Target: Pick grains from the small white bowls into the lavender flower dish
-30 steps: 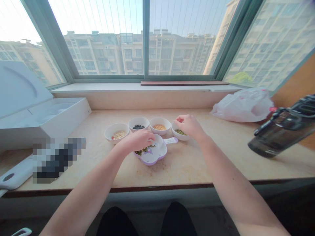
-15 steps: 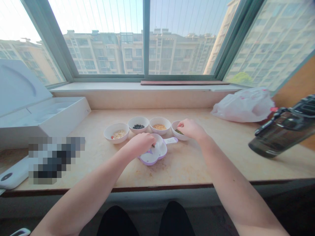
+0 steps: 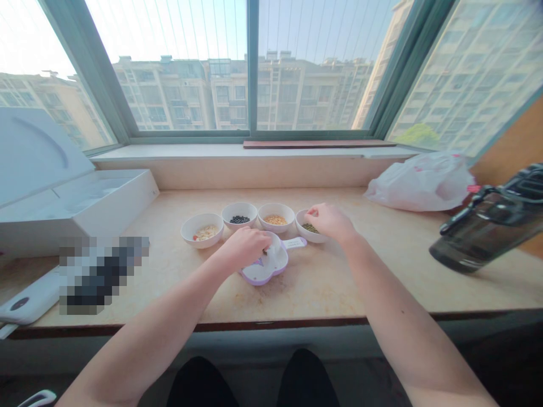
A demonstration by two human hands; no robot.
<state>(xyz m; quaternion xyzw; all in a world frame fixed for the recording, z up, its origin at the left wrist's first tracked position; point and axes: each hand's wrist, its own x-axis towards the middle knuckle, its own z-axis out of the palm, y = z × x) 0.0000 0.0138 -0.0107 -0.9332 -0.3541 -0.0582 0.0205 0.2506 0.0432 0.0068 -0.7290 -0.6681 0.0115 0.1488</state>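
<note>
My left hand (image 3: pixel 249 247) is over a white dish with a purple rim (image 3: pixel 278 264), its fingers drawn together and pointing down. A few small dark bits (image 3: pixel 264 252) show beneath its fingertips; what the fingers hold is hidden. My right hand (image 3: pixel 330 220) is at the rightmost white bowl (image 3: pixel 314 236), which holds small green beans (image 3: pixel 310 228). Thumb and fingers are pinched just over the beans, and anything between them is too small to make out. The dish's handle (image 3: pixel 294 243) points right, toward that bowl.
Left of the green beans stand a bowl of yellow grains (image 3: pixel 275 219), a bowl of black beans (image 3: pixel 240 219) and a bowl of pale flakes (image 3: pixel 205 232). An open white box (image 3: pixel 114 198) is at left. A plastic bag (image 3: pixel 418 183) and a dark bottle (image 3: pixel 479 232) stand at right.
Both hands stay almost where they were, pinched over the dish and the green beans. The view has shifted very slightly.
</note>
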